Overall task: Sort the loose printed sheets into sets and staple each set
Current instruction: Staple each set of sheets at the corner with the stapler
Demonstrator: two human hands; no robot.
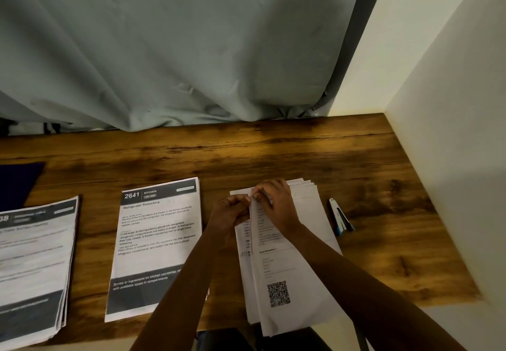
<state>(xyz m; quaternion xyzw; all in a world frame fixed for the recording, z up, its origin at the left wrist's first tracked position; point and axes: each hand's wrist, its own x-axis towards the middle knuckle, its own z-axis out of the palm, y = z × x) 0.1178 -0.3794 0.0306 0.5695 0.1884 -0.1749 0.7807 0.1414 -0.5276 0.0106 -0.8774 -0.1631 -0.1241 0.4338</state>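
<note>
- Across the wooden table (301, 153): three groups of paper in a row, well apart from one another, sorting apparently well under way
- Far left, partly cut by the frame edge: a thick stack of printed sheets (35, 254) with a dark header, roughly squared up; judged a sorted set, no staple visible (too blurred to tell)
- In the middle: the Refrigerator Restocking stack (156, 241), headed 2641 Kitchen, flat and neat, touched by neither hand; no staple to be seen there either
- To the right, under both arms: the loose pile (290, 274) with a QR code on its top sheet, fanned and uneven, hanging past the near table edge; clearly still to be sorted
- At the pile's top edge, the left hand (232, 213): fingers curled together, pinching the uppermost sheets
- Touching it, the right hand (276, 205): fingertips closed on the same top corner, probably to part one sheet from the rest
- Near the pile, on its right: the stapler (341, 220), lying idle on the wood; stapling of this pile judged not yet begun
</note>
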